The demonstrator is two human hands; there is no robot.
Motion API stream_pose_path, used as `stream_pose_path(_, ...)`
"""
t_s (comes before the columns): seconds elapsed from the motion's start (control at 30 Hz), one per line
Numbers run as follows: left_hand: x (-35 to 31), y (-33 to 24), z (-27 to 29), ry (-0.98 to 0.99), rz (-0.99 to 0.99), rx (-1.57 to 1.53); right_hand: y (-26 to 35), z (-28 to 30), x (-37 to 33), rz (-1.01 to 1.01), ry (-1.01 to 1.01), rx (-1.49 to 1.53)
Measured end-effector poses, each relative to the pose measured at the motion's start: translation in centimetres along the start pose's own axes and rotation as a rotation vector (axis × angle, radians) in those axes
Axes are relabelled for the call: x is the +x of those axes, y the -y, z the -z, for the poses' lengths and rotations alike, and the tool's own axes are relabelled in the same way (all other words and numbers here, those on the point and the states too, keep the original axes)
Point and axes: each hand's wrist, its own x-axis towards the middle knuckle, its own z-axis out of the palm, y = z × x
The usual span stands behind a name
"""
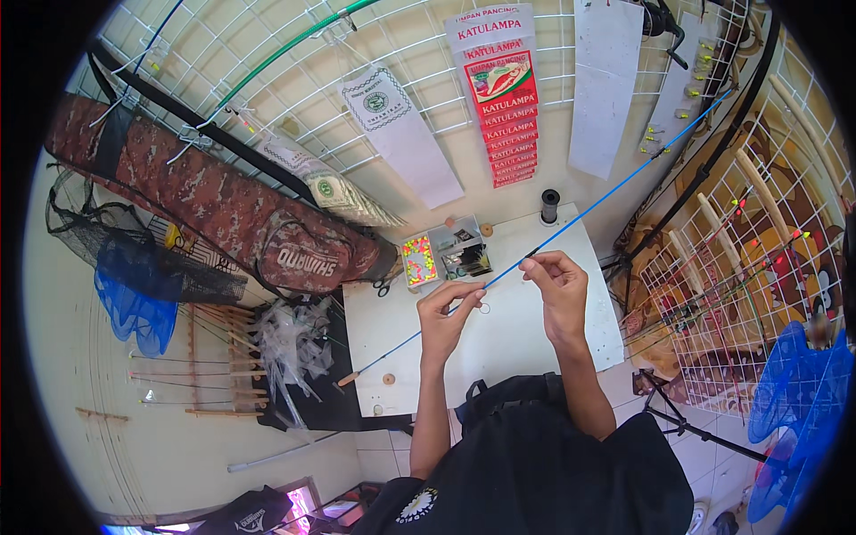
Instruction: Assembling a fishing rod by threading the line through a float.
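Observation:
A thin blue fishing rod (599,206) runs slantwise over the white table, from a wooden-looking handle end at the lower left up to the far right. My left hand (444,321) is closed around it at mid-length, thumb and fingertips pinched together. A small thin ring or loop (484,308) shows beside those fingertips; what it belongs to is unclear. Farther along, my right hand (559,290) pinches with thumb and forefinger by a dark band on the rod; anything finer between those fingertips is too small to make out.
On the white table (508,343) stand a box of bright floats (418,260), a clear organizer box (462,250) and a black spool (550,206). Scissors (382,287) lie at its left edge. A camouflage rod bag (223,192) hangs left; wire racks (713,294) with tackle flank the right.

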Motion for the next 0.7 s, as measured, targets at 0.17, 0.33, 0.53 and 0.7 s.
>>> stream_pose_path(0.17, -0.01, 0.03, 0.07, 0.005, -0.002, 0.011, -0.16, -0.05, -0.02, 0.014, 0.002, 0.025)
stream_pose_path(0.33, -0.06, -0.13, 0.1, 0.002, -0.006, 0.031, -0.3, 0.05, 0.05, 0.02, 0.001, 0.037)
stream_pose_path(0.53, 0.01, -0.03, 0.02, 0.011, -0.008, 0.038, -0.56, 0.35, 0.06, 0.048, -0.002, 0.057)
stream_pose_path(0.7, 0.03, -0.03, -0.03, 0.01, -0.003, 0.021, -0.78, 0.26, 0.05, 0.02, -0.011, 0.082)
